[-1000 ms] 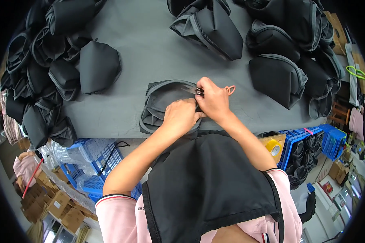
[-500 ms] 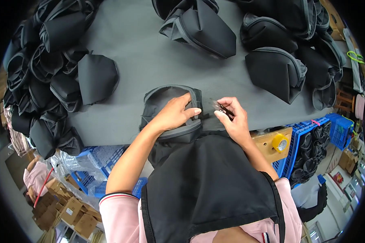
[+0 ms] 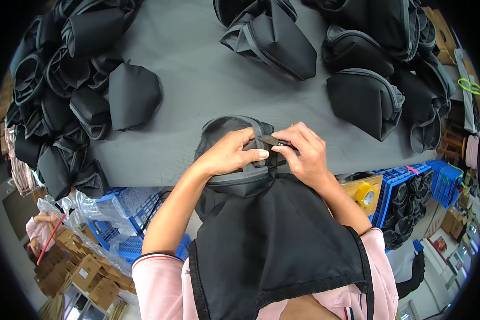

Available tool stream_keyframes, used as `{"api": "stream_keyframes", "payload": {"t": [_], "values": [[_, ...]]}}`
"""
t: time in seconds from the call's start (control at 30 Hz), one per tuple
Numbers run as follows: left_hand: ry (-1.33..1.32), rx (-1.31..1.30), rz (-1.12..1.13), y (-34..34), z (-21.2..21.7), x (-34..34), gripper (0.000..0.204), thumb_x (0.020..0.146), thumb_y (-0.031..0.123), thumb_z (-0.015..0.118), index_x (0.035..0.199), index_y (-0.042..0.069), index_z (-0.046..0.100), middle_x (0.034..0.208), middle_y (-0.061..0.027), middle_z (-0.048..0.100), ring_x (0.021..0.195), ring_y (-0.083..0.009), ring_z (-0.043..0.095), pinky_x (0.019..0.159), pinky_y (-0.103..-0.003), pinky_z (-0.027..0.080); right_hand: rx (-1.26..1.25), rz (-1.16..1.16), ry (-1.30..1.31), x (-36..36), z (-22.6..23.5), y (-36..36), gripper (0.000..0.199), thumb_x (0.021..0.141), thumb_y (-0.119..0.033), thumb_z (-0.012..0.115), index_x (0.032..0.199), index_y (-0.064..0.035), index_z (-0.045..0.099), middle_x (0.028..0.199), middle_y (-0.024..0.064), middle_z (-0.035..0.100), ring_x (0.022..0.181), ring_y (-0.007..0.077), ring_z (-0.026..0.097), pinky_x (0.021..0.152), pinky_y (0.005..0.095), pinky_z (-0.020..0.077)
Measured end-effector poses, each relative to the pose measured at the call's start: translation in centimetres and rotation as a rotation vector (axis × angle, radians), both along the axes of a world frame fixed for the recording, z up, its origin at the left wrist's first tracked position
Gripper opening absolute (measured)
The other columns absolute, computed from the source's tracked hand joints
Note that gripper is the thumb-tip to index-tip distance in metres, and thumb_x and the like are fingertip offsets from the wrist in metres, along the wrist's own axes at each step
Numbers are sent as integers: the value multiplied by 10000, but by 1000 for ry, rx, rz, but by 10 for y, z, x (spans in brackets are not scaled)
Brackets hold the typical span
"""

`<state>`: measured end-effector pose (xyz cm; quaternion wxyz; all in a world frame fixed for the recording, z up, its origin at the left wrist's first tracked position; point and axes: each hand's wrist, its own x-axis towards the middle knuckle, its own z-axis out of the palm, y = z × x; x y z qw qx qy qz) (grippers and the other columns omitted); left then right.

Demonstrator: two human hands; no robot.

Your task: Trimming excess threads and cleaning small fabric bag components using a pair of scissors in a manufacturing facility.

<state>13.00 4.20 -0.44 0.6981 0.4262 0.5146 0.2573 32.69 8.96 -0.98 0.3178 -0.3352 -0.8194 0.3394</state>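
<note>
Two bare hands are seen at the near edge of a grey table (image 3: 197, 69), working on one black fabric pouch (image 3: 226, 133) with grey zipper trim. Far left, a heap of black pouches (image 3: 64, 90) is piled along the table edge, and one flat pouch (image 3: 135, 95) is lying just beside it. Below the table edge, blue plastic crates (image 3: 128, 213) and clear plastic wrap (image 3: 80, 208) are seen, cardboard boxes (image 3: 85, 272) lower still. The pouch being worked on is lying at the table's front edge, centre, partly hanging over it. The left hand (image 3: 230, 154) is pressed flat on the pouch, fingers curled over its zipper rim. The right hand (image 3: 304, 152) is closed on small thread snips (image 3: 274, 141), pinched between thumb and fingers, the blade tips pointing left at the zipper rim beside the left fingertips. Further right, more finished pouches (image 3: 365, 101) are stacked at the table's far side. A yellow tape roll (image 3: 365, 194) is seen on a box below the right forearm, and blue crates filled with black items (image 3: 416, 186) at far right
</note>
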Motion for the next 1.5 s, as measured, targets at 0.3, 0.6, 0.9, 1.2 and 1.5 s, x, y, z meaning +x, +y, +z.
{"api": "stream_keyframes", "payload": {"t": [0.3,0.6,0.9,1.2,1.5], "values": [[14,-2,3,2,2,1,359,792,269,691,988,-4,567,776,-34,586,708,-91,513,607,-253,412,-43,-97,20,-5,6,-3,189,663,-68,704,838,-63,634,724,42,572,575,213,523,536,308,428],[-15,0,29,3,8,2,352,792,248,691,982,-22,568,785,-34,586,725,-96,517,648,-259,425,-124,-124,53,-6,11,-3,168,666,-52,702,818,-44,631,710,52,564,586,212,546,525,300,437],[11,-25,59,-6,-3,2,403,772,300,715,965,-27,580,742,-24,575,683,-85,487,592,-251,404,-187,-43,46,-1,14,-3,268,665,1,705,918,-19,622,772,70,569,610,154,539,547,262,446],[19,9,82,-8,3,2,428,753,314,726,990,-15,588,741,-22,577,679,-82,486,583,-257,394,-35,10,-15,0,14,-3,192,690,-97,692,868,-62,630,763,48,565,594,214,550,554,316,447],[169,-90,-5,-5,8,1,439,761,319,722,961,-46,583,768,-49,592,722,-90,505,630,-261,418,-129,-10,-61,-6,15,-3,176,685,-82,693,849,-61,633,742,52,558,591,204,546,549,296,445]]}}
